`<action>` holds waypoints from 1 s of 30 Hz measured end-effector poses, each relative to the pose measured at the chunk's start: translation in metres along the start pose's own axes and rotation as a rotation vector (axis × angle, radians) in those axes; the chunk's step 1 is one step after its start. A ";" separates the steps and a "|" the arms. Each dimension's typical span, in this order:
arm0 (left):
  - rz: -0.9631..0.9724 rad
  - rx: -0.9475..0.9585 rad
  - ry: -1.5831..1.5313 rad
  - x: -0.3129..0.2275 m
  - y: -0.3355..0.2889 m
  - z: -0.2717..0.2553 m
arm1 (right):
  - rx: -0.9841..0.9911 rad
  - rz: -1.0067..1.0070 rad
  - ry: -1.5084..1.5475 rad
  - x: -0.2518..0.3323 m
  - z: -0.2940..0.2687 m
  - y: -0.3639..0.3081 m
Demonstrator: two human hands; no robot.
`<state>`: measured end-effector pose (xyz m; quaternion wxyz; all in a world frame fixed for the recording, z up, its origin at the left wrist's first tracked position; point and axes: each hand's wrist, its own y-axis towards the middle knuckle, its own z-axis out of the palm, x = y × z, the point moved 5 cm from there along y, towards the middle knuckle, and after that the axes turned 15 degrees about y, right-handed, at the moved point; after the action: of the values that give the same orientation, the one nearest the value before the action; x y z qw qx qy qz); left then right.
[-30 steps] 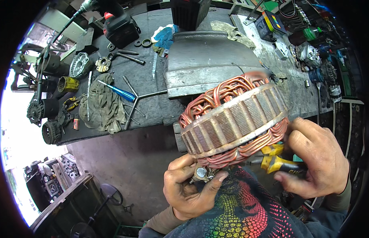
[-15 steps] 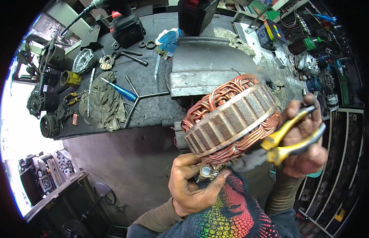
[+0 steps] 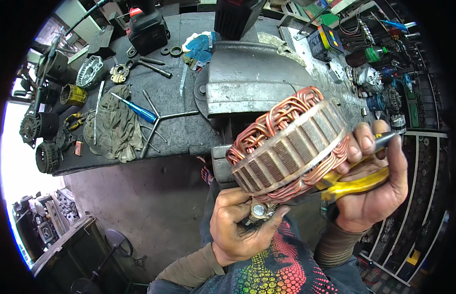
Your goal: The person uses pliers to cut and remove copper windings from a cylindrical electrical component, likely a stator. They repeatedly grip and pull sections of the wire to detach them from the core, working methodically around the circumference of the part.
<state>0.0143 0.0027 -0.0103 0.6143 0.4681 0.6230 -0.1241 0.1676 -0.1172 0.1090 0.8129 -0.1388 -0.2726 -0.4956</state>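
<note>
An alternator stator (image 3: 289,156), a ribbed steel ring with copper windings bulging from both sides, is held up tilted in front of me. At its lower edge my left hand (image 3: 238,226) is closed on a small metal rectifier (image 3: 259,210) with round silver diodes, thumb on the near side and fingers behind. In my right hand (image 3: 375,201) are pliers with yellow and black handles (image 3: 358,186); the fingers curl round the handles. The pliers' jaws reach toward the lower windings near the rectifier and are mostly hidden.
Beyond the stator stands a big grey vise (image 3: 257,93) on the dark bench (image 3: 174,112). A lug wrench (image 3: 157,117), a blue screwdriver (image 3: 140,110), a rag (image 3: 110,127) and alternator parts lie at the left. A battery (image 3: 325,43) and shelving (image 3: 419,196) are at the right.
My right hand has turned and brought the pliers left, closer under the windings. The view has shifted slightly, while my left hand keeps its hold on the rectifier.
</note>
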 end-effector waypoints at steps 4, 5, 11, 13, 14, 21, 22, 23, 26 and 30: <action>0.035 0.110 0.030 -0.003 0.000 0.000 | -0.117 -0.091 -0.036 0.008 -0.008 -0.017; 0.031 0.122 0.028 -0.002 0.000 0.001 | -0.181 -0.149 -0.019 0.011 -0.010 -0.020; 0.088 0.096 -0.071 0.000 -0.001 0.007 | -0.127 -0.068 0.044 0.005 0.002 -0.028; 0.162 0.100 -0.072 -0.001 0.002 0.006 | -0.141 -0.072 0.008 0.008 0.002 -0.033; 0.163 0.130 -0.086 0.000 0.004 0.006 | -0.154 -0.080 -0.033 0.009 0.002 -0.036; -0.029 0.266 -0.149 0.003 0.004 0.017 | -0.149 -0.201 -0.081 0.000 0.005 -0.043; -0.035 0.267 -0.148 0.004 0.001 0.018 | -0.184 -0.186 -0.133 0.004 0.008 -0.044; -0.035 0.255 -0.126 0.005 -0.002 0.019 | -0.183 -0.165 -0.167 0.005 0.009 -0.044; -0.033 0.237 -0.104 0.008 -0.010 0.020 | -0.163 -0.117 -0.257 0.009 0.014 -0.048; -0.184 0.392 -0.216 0.018 -0.020 0.027 | -0.144 -0.132 -0.299 0.006 0.017 -0.050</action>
<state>0.0210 -0.0200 -0.0399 0.5609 0.5038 0.5575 -0.3475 0.1199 -0.1365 0.1243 0.7171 -0.2507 -0.3625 -0.5399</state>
